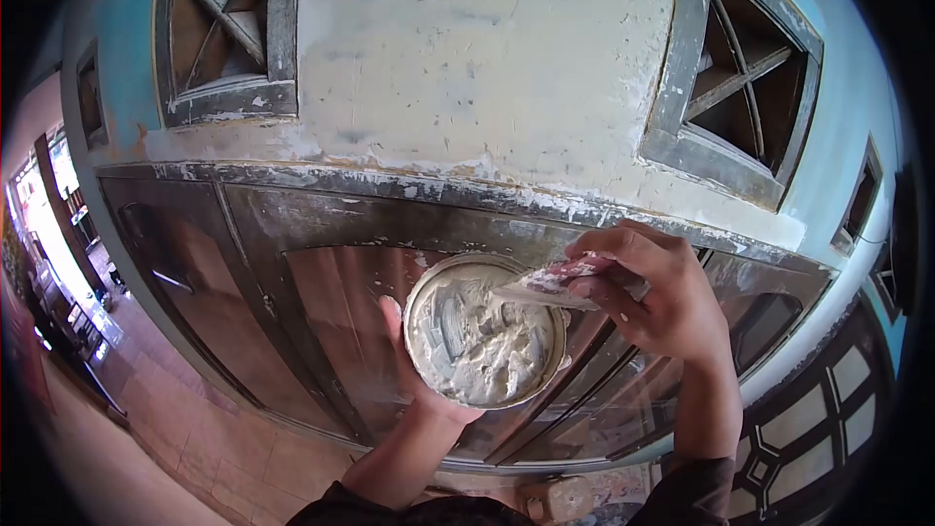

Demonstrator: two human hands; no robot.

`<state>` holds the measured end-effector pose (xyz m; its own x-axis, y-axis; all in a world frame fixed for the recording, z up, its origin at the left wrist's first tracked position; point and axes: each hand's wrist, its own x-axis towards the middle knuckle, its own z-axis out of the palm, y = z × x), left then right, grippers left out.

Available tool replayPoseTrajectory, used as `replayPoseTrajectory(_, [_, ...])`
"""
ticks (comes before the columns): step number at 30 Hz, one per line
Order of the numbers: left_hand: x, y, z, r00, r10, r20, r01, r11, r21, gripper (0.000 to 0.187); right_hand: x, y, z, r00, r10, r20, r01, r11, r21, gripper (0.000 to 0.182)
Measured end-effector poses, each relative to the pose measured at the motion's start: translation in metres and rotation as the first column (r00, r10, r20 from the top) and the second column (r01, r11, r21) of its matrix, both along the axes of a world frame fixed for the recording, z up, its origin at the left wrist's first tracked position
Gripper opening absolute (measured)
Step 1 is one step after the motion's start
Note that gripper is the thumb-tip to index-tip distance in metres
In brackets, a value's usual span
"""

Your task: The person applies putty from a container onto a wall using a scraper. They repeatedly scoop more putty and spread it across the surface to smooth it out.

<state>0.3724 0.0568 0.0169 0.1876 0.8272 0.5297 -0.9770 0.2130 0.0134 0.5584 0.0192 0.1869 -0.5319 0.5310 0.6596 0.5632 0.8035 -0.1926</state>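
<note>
My left hand (pixel 434 401) supports a round tub (pixel 564 336) from below and along its left side, with the thumb up against the wall. Pale, creamy putty (pixel 477 343) fills the tub, its surface ridged and smeared. Between the thumb and fingers of my right hand (pixel 667 294) is a putty knife (pixel 550 284), coated in the same white paste. The knife's front edge reaches over the tub's upper right rim and into the putty. Part of the knife is covered by my fingers.
Behind the tub stands a dark wooden door (pixel 282 224) with glossy panels. A pale, patchy wall (pixel 477 68) rises above it, between a left vent frame (pixel 229 29) and a right vent frame (pixel 745 78). Below is a tiled floor (pixel 214 438) with a stool-like block (pixel 565 499).
</note>
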Motion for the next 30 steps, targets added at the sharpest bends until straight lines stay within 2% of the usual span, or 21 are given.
replayPoseTrajectory(2, [0.004,-0.001,0.0,1.0,0.0,-0.007,0.0,1.0,-0.013,0.087,0.004,0.001,-0.002,1.0,0.012,-0.02,-0.012,1.0,0.004,0.031])
replayPoseTrajectory(5, [0.007,-0.002,0.001,1.0,0.009,0.019,-0.009,1.0,-0.022,0.088,0.011,0.001,-0.002,0.999,0.005,0.044,-0.007,0.998,0.057,0.036])
replayPoseTrajectory(7, [0.009,-0.003,0.003,0.999,-0.012,0.051,0.011,1.0,0.012,0.088,0.014,-0.001,-0.003,1.0,-0.011,0.003,0.011,0.999,0.038,0.036])
replayPoseTrajectory(11, [0.014,-0.003,0.002,0.995,-0.055,0.087,0.049,0.996,0.07,0.088,0.018,-0.002,0.0,1.0,0.011,0.027,-0.011,1.0,0.011,0.036])
replayPoseTrajectory(14, [0.017,-0.006,0.006,0.999,-0.001,0.045,0.0,1.0,0.013,0.088,0.019,-0.007,0.007,0.999,0.02,0.044,-0.02,1.0,0.004,0.038])
replayPoseTrajectory(17, [0.018,-0.009,0.009,0.989,-0.052,0.14,0.043,0.997,0.066,0.088,0.019,-0.009,0.008,0.998,0.024,0.053,-0.025,1.0,0.009,0.038])
replayPoseTrajectory(19, [0.019,-0.011,0.008,0.993,0.064,-0.098,-0.072,0.994,-0.084,0.087,0.02,-0.009,0.007,0.999,0.024,0.045,-0.025,0.999,0.028,0.035])
replayPoseTrajectory(22, [0.02,-0.01,0.005,0.994,0.047,-0.101,-0.053,0.997,-0.062,0.087,0.02,-0.006,0.003,0.998,0.042,-0.038,-0.041,0.999,0.026,0.029])
replayPoseTrajectory(26, [0.022,-0.014,0.007,0.991,0.062,-0.117,-0.069,0.996,-0.061,0.088,0.018,-0.008,0.004,1.0,0.018,-0.007,-0.018,1.0,-0.011,0.029])
replayPoseTrajectory(28, [0.02,-0.017,0.007,0.992,0.042,-0.118,-0.053,0.995,-0.087,0.089,0.017,-0.005,0.004,0.997,0.019,0.077,-0.021,0.999,0.024,0.03])
replayPoseTrajectory(30, [0.02,-0.019,0.004,0.992,0.043,-0.119,-0.054,0.995,-0.09,0.089,0.017,-0.003,0.002,0.999,0.038,0.032,-0.038,0.999,-0.003,0.029])
